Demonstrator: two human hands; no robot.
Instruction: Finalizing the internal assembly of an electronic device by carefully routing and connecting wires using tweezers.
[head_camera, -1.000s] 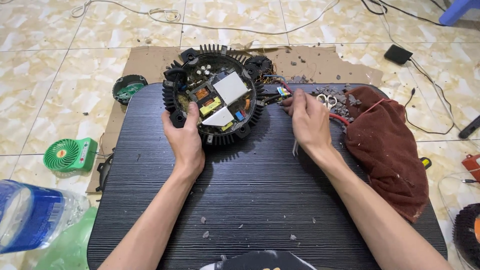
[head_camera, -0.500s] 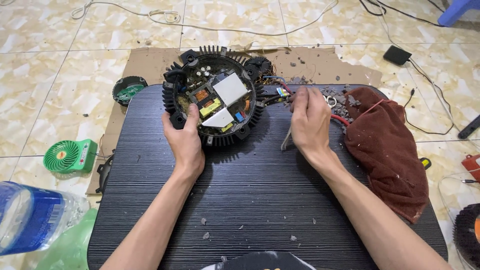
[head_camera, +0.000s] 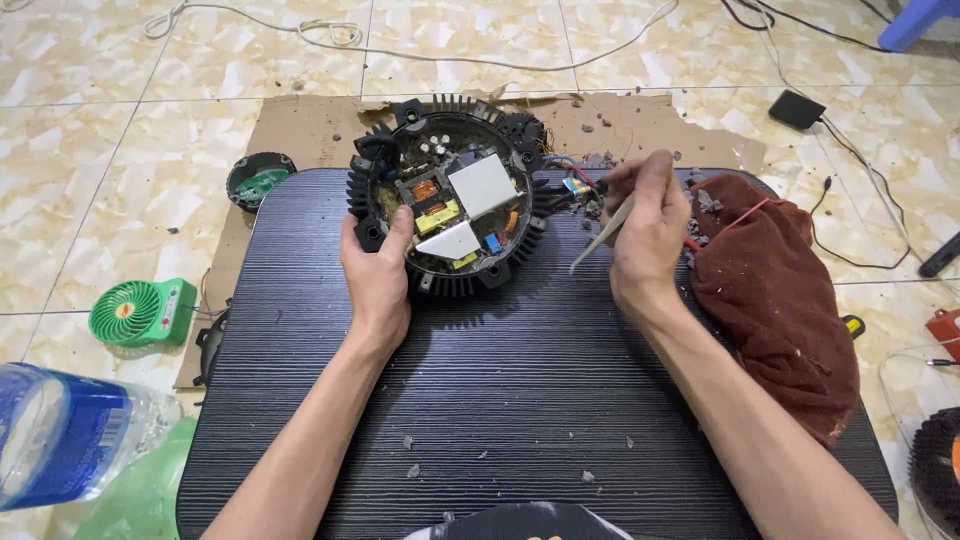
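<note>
The right hand (head_camera: 650, 225) had lifted from the board's (head_camera: 500, 400) far right edge, closed on a pale flat tool (head_camera: 608, 232); the left hand (head_camera: 378, 270) remained clasped on the round finned housing (head_camera: 450, 195), steadying it

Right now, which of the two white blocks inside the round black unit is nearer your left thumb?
The lower white block, wedge-shaped, lies right beside the left hand. The squarer block sits higher, toward the far rim.
</note>
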